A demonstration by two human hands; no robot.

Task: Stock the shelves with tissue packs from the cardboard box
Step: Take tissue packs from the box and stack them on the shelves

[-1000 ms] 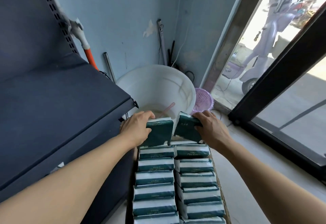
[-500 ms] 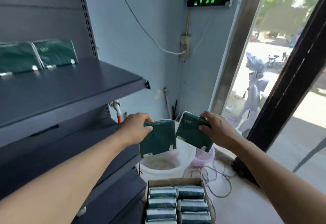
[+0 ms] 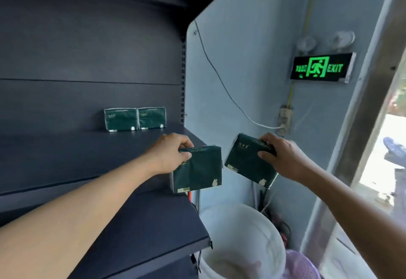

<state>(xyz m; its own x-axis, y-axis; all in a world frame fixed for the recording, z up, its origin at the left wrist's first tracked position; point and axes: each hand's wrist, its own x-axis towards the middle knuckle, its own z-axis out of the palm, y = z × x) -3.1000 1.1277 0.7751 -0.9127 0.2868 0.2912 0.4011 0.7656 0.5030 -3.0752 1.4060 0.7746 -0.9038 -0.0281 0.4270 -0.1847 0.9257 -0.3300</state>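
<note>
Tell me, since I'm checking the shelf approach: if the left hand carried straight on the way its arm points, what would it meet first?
Probably the two tissue packs standing at the shelf's back; the left hand and its held pack look unobstructed before that, though depth is unclear.

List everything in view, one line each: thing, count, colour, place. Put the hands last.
shelved packs: 2, dark green, side by side at the back of the upper shelf
held packs: 2, dark green, one in each hand, in the air off the shelf's right end
shelves: 2 boards shown, dark grey, left
exit sign: 1, green on black, on the wall at upper right
cable: 1, white, down the wall to a socket
bucket: 1, white, floor below the hands
basket: 1, pink, floor right of the bucket
wall: 1, pale blue, behind
left hand: 1, grip on the left pack's top edge
right hand: 1, grip on the right pack's top edge
</note>
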